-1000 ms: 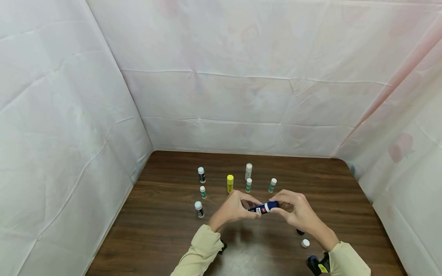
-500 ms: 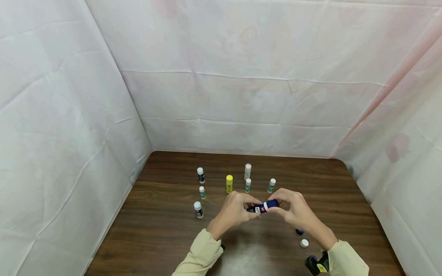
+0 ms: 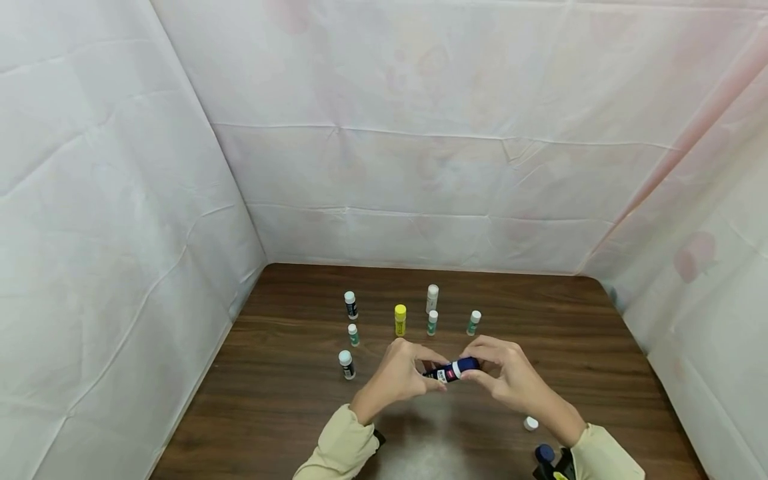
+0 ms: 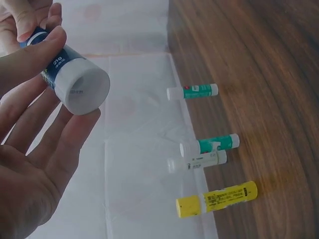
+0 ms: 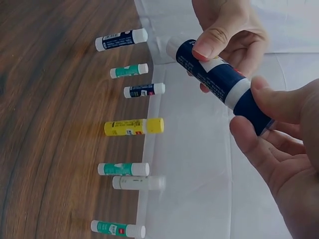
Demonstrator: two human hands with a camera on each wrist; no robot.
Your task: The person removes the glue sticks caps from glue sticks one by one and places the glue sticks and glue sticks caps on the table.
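Note:
A dark blue glue stick (image 3: 451,371) with a white band is held between both hands above the table. My left hand (image 3: 401,371) grips its label end, thumb on one side and fingers round the other. In the left wrist view the white base (image 4: 83,87) of the glue stick faces the camera. At the other end my right hand (image 3: 507,373) pinches the blue cap (image 5: 253,114) between thumb and fingers. The cap sits against the white band. Just beyond the hands stands a yellow glue stick (image 3: 400,321).
Upright on the brown wooden table (image 3: 270,413) are green glue sticks (image 3: 433,323), a white one (image 3: 432,299), and dark white-capped ones (image 3: 346,365) at the left. A small white round thing (image 3: 531,423) lies by the right forearm. White cloth (image 3: 384,173) encloses the table.
Both hands, with the glue stick between them, have shifted slightly left and towards the person. The right forearm now covers a dark blue round thing seen earlier near the white one.

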